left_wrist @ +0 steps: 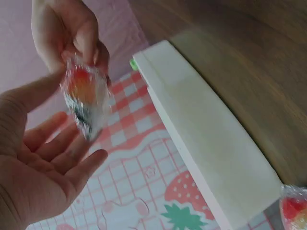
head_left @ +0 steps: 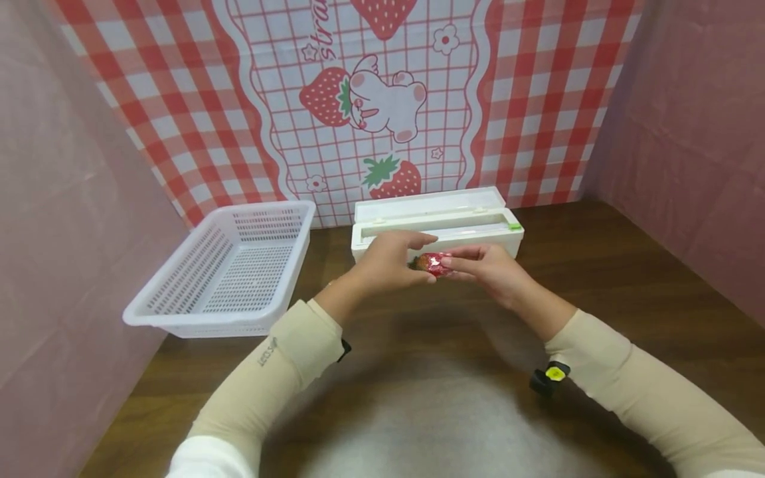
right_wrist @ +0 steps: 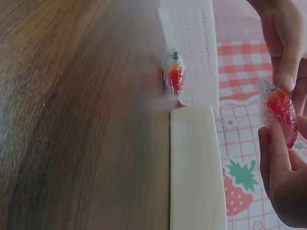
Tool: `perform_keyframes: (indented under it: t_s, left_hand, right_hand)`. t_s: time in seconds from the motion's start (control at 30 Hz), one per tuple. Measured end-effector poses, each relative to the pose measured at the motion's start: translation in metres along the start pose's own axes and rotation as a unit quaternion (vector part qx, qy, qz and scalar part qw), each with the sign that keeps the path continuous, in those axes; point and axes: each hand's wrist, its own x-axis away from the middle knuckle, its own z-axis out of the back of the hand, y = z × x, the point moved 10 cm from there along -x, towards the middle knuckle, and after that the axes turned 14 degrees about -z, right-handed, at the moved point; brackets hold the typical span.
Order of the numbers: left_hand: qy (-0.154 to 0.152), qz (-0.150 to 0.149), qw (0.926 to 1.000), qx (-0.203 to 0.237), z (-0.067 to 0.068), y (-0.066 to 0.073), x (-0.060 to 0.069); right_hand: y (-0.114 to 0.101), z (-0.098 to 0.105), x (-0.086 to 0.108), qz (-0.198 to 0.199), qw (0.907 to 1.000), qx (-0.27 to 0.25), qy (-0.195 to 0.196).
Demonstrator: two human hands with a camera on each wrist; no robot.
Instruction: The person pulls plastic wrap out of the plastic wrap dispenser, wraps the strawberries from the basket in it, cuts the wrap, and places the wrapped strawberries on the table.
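A red strawberry (head_left: 434,263) with a green top, covered in clear plastic wrap, is held up in front of the long white box (head_left: 442,236). My right hand (head_left: 493,271) pinches its red end between thumb and fingers. Around the green end my left hand (head_left: 388,265) is spread; in the left wrist view its fingers look fairly straight beside the wrapped strawberry (left_wrist: 84,98). The left thumb (right_wrist: 288,76) reaches the leafy end in the right wrist view. A second wrapped strawberry (right_wrist: 175,76) lies on the table by the box's end, hidden in the head view.
A white perforated basket (head_left: 287,292) stands at the left on the wooden table (head_left: 418,398). The box's lid (head_left: 430,202) is raised, and a small green piece (head_left: 514,226) sits at its right end. Behind hangs a checked strawberry-print cloth (head_left: 526,99); pink cloth walls flank both sides.
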Motion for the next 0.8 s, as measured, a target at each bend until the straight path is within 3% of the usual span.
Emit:
perform_keyframes:
  t_s: [0.07,0.17,0.37,0.47,0.57,0.67,0.8]
  left_hand:
    - [-0.015,-0.024,0.9979,-0.058,-0.001,0.009,-0.004]
    - [-0.019,-0.032,0.9943,-0.1,-0.001,0.015,-0.005]
    - [-0.008,-0.018,0.9954,-0.094,0.003,0.01,-0.004]
    - [-0.001,-0.007,0.9965,-0.083,0.007,0.006,-0.001]
    - [0.005,0.001,0.9959,-0.091,0.012,0.003,0.002]
    - [0.01,0.004,0.9948,-0.102,0.016,-0.001,0.006]
    - [0.012,0.019,0.9936,-0.111,0.02,-0.008,0.015]
  right_hand:
    - [0.001,-0.003,-0.003,-0.001,1.0,-0.007,-0.001]
    - [0.001,-0.006,-0.005,0.002,0.9999,-0.015,-0.003]
    - [-0.004,-0.013,-0.005,0.014,0.9993,-0.019,-0.028]
    - [-0.008,-0.013,-0.003,0.016,0.9994,0.014,-0.027]
    - [-0.011,-0.007,-0.001,0.019,0.9959,0.088,0.007]
    - [-0.019,-0.001,0.002,0.04,0.9784,0.194,0.059]
    - [-0.035,0.0,0.009,0.099,0.9383,0.312,0.111]
